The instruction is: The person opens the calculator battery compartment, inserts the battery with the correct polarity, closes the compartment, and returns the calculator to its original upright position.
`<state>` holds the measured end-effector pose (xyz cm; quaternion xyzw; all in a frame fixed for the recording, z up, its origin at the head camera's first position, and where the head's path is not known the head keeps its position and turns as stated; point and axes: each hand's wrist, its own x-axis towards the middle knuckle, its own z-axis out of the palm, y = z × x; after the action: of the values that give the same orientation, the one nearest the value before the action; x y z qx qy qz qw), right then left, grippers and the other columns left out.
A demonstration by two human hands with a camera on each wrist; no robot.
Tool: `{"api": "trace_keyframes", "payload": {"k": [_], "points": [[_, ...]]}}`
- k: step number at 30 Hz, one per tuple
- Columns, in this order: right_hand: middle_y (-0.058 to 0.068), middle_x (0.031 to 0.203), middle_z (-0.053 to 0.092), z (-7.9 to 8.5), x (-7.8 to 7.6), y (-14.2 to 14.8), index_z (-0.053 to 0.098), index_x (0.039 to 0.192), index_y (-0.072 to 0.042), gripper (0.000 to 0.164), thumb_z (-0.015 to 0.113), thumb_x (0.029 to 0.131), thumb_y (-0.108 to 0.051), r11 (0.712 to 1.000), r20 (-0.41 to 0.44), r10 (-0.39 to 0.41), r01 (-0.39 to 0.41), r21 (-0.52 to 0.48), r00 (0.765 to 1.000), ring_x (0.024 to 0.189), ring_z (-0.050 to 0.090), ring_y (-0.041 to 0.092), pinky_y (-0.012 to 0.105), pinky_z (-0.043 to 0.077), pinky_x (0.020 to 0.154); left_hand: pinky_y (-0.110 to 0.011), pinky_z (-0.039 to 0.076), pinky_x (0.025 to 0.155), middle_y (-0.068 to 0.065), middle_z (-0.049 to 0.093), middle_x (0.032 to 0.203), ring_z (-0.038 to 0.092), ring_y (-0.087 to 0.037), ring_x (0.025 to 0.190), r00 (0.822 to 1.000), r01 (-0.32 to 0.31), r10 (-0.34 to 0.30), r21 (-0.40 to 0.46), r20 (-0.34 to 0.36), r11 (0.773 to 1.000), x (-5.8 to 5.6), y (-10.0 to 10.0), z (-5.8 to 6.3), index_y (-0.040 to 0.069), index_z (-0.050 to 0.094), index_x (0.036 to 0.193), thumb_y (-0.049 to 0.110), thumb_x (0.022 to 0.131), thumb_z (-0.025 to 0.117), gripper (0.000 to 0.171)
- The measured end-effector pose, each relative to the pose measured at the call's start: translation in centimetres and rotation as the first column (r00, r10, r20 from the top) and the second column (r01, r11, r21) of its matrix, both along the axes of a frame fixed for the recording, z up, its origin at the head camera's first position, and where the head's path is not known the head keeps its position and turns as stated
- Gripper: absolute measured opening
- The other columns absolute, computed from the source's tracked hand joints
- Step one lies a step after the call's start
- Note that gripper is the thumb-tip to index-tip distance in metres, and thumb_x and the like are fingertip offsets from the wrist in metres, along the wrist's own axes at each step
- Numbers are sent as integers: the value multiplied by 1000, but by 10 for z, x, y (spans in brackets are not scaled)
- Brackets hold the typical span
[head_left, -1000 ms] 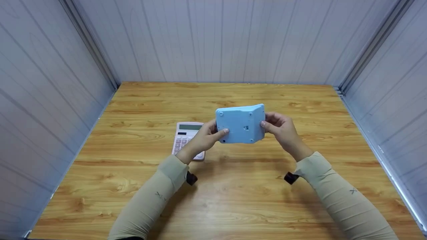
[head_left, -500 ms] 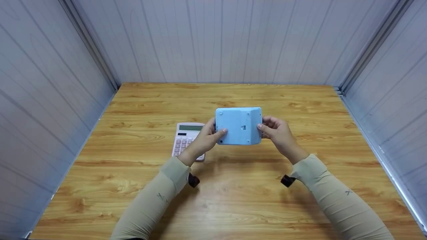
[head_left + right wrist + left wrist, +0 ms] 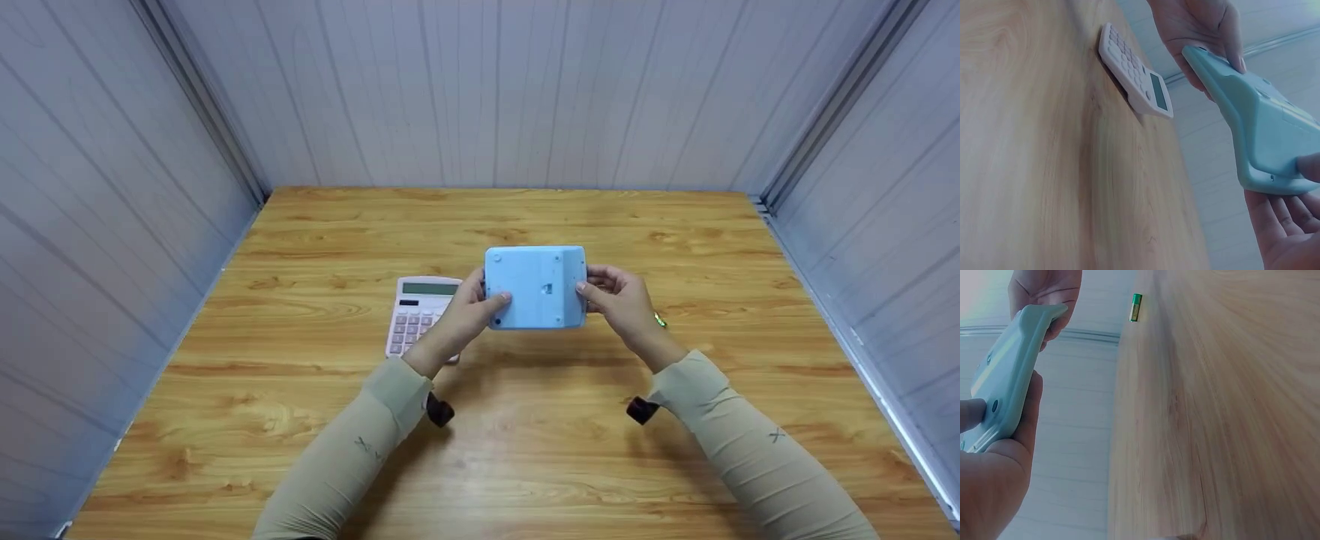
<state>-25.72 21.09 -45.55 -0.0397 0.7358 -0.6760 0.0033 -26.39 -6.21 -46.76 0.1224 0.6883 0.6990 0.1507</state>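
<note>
Both hands hold a light blue calculator (image 3: 529, 281) up above the table, its back with small round feet and a ridged thick end turned to the head camera. My left hand (image 3: 463, 319) grips the left end, thumb on the back and fingers behind. At the thick right end, my right hand (image 3: 628, 309) pinches the edge between thumb and fingers. The blue calculator's front is hidden in the head view. Under my left forearm lies a pink calculator (image 3: 417, 319), face up and partly covered. A green and gold battery (image 3: 1136, 308) lies on the table beyond my right wrist.
The wooden table (image 3: 525, 465) carries the pink calculator to the left and the battery to the right. Pale panel walls (image 3: 480, 90) close off the back and both sides. A small dark wrist camera (image 3: 642, 410) hangs below the right cuff.
The blue calculator has tilted so its back faces the head camera more squarely, dropping slightly. My right hand has shifted left and down, and the battery now shows beside its wrist.
</note>
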Motion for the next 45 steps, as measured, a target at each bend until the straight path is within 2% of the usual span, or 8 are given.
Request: {"api": "trace_keyframes", "payload": {"k": [3,10,14,18,23,30,37,45], "points": [[1,106,72,-1,0,-1,61,140,14,41,70,102,1,999,-37,-27,27,18,999,88,74,5,23,66,77,-50,55,117,-15,57,159,60,-30,145,1000,-5,5,-8,12,1000,0,1,0,9,35,165,12,113,54,55],[23,122,72,-3,2,-2,65,140,9,41,72,100,2,996,-108,-58,65,66,992,89,72,6,22,66,80,-49,54,118,-10,56,161,59,-26,146,999,-4,5,-33,43,999,0,3,0,14,33,168,15,114,55,59],[29,129,70,-1,4,-3,65,141,8,42,72,101,0,992,-128,-59,72,102,990,90,72,6,21,66,80,-49,54,119,-10,56,162,59,-27,146,999,-2,4,-35,42,999,1,4,1,13,32,168,15,114,54,59],[27,131,70,3,6,-5,65,142,5,43,73,101,-6,981,-132,-58,81,174,990,91,71,8,19,63,78,-49,53,119,-11,55,162,58,-27,147,999,-4,6,-44,38,999,2,6,2,12,32,169,15,113,55,60],[24,135,69,6,8,-7,61,148,1,50,75,101,-13,964,-103,-47,72,257,994,100,69,18,19,58,80,-51,54,119,-12,56,161,59,-28,146,1000,-10,11,-62,15,998,5,8,2,14,32,168,15,113,56,60],[22,144,62,8,10,-10,51,157,0,68,79,101,-26,944,-16,-31,35,327,999,119,67,32,37,63,95,-52,56,115,-17,58,156,61,-31,142,999,-25,21,-121,-34,992,9,13,2,9,34,164,12,113,55,55],[22,144,61,8,9,-14,47,159,-2,80,83,97,-37,925,-3,-33,32,378,999,122,67,37,49,63,99,-54,58,112,-24,57,155,61,-38,142,995,-32,17,-155,-99,987,11,16,2,4,31,164,10,112,55,58],[24,144,60,7,9,-15,45,160,-2,80,85,96,-30,923,-11,-35,36,383,999,123,67,41,56,62,102,-57,53,117,-22,47,165,53,-39,150,997,-17,2,-188,-83,982,14,18,1,10,22,171,13,113,55,67]]}}
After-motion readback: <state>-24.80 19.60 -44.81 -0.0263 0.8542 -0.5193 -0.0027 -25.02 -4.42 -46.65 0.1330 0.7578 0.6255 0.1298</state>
